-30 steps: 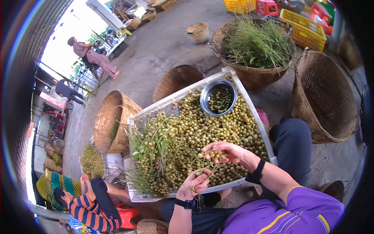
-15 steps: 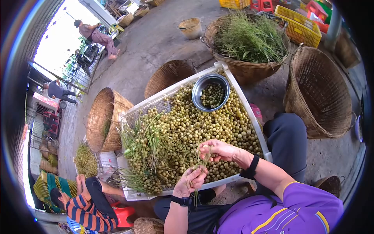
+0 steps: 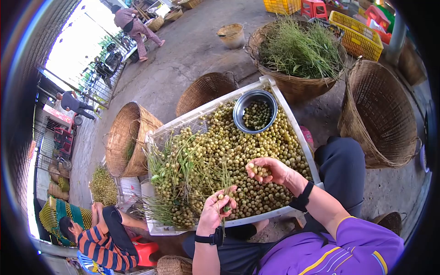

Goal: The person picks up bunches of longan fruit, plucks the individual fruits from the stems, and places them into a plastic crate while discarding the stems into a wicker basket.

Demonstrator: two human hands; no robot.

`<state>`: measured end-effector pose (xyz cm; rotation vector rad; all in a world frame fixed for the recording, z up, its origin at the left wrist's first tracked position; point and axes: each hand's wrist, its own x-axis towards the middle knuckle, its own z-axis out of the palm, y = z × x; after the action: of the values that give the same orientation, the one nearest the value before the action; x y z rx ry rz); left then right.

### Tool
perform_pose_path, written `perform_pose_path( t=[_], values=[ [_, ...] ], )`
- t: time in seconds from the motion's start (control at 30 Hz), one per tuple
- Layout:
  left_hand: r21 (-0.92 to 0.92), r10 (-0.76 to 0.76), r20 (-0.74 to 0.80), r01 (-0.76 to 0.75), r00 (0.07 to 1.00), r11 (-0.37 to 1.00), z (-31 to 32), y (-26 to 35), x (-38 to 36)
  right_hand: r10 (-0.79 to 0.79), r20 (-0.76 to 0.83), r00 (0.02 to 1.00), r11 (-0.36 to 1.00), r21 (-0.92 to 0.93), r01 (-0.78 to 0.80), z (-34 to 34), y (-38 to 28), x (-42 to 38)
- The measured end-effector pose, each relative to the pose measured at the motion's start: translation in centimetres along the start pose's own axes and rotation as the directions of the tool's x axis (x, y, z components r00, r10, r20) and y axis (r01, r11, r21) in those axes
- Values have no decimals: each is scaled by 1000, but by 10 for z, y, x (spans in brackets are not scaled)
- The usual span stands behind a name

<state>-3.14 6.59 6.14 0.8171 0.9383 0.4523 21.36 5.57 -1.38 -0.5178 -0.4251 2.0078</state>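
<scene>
Over the near side of a white plastic tray [image 3: 299, 131], my right hand [image 3: 273, 170] is cupped round several small yellowish-brown round fruits [image 3: 259, 170]. My left hand [image 3: 213, 211] is closed on a bunch of thin green stems [image 3: 224, 179], with a fruit or two by its fingers. Loose fruits [image 3: 238, 153] fill much of the tray. Bunches still on their stems [image 3: 178, 178] lie at its left side. A metal bowl [image 3: 237, 111] holding smaller, greener fruits sits on the loose ones at the far end.
Wicker baskets surround the tray: one heaped with green stems [image 3: 300, 50], one at right [image 3: 380, 114], others at left [image 3: 121, 140] and behind [image 3: 201, 94]. A seated person [image 3: 103, 243] works at lower left. Two people [image 3: 133, 27] are farther off. Yellow crates [image 3: 357, 39] stand at the back.
My right hand has moved right and slightly down, away from my left hand, and now shows several fruits in it. A person in the background has walked right.
</scene>
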Motion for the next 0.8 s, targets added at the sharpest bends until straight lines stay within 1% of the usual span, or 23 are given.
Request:
perform_pose_path(
  t=[0.03, 0.07, 0.1, 0.13, 0.17, 0.23, 0.3, 0.33, 0.37, 0.4, 0.43, 0.5, 0.53, 0.6, 0.63, 0.67, 0.7, 0.77, 0.8],
  values=[
    [1, 2, 0, -2, 1000, 1000, -1, -1, 2, -8, -11, 1000, 991, -135, 6, 10, -4, -2],
    [113, 51, -78, -42, 996, 993, -2, -4, 5, 15, -34, 999, 956, -294, -25, 17, -5, -2],
    [225, 108, -149, -73, 983, 972, -2, -6, 9, 59, -42, 997, 939, -338, -70, 26, -3, -3],
    [275, 117, -186, -62, 976, 959, 0, -9, 11, 101, -49, 994, 930, -350, -112, 34, -1, -2],
    [275, 116, -181, -63, 977, 959, 6, -11, 14, 143, -57, 988, 920, -360, -154, 40, 3, -1],
    [436, 235, -260, -104, 936, 894, 17, -15, 16, 161, -92, 983, 898, -400, -184, 42, 18, 3],
    [452, 262, -246, -129, 933, 883, 13, -27, 25, 114, -213, 970, 836, -507, -209, 42, 32, 8],
    [606, 360, -228, -158, 905, 779, 11, -34, 29, 107, -228, 968, 832, -513, -213, 41, 35, 8],
    [740, 454, -191, -176, 870, 649, 10, -38, 33, 113, -230, 967, 834, -507, -218, 41, 37, 8],
    [806, 490, -181, -157, 853, 571, 23, -29, 27, 105, -229, 968, 834, -510, -211, 38, 39, 9],
    [807, 493, -175, -163, 852, 568, 24, -30, 28, 97, -228, 969, 834, -513, -204, 37, 40, 10],
    [866, 523, -158, -137, 838, 480, 24, -34, 28, 84, -237, 968, 836, -512, -198, 33, 42, 9],
    [877, 535, -146, -142, 832, 460, 22, -35, 29, 86, -226, 970, 843, -503, -192, 32, 42, 8],
    [912, 581, -94, -164, 809, 375, 11, -47, 34, 91, -217, 972, 840, -507, -192, 33, 37, 7],
    [924, 602, -69, -177, 795, 340, 9, -50, 37, 98, -228, 969, 823, -529, -208, 34, 36, 7],
    [937, 591, -73, -147, 804, 316, 8, -50, 37, 98, -247, 964, 798, -559, -225, 36, 35, 7],
    [932, 593, -86, -146, 801, 332, 9, -51, 38, 98, -269, 958, 771, -588, -244, 35, 35, 7],
    [963, 625, -49, -129, 779, 235, 14, -48, 37, 39, -225, 973, 710, -679, -186, 27, 43, 13],
    [939, 581, -106, -111, 807, 326, 23, -42, 34, 35, -222, 974, 687, -702, -184, 29, 42, 14]
  ],
)
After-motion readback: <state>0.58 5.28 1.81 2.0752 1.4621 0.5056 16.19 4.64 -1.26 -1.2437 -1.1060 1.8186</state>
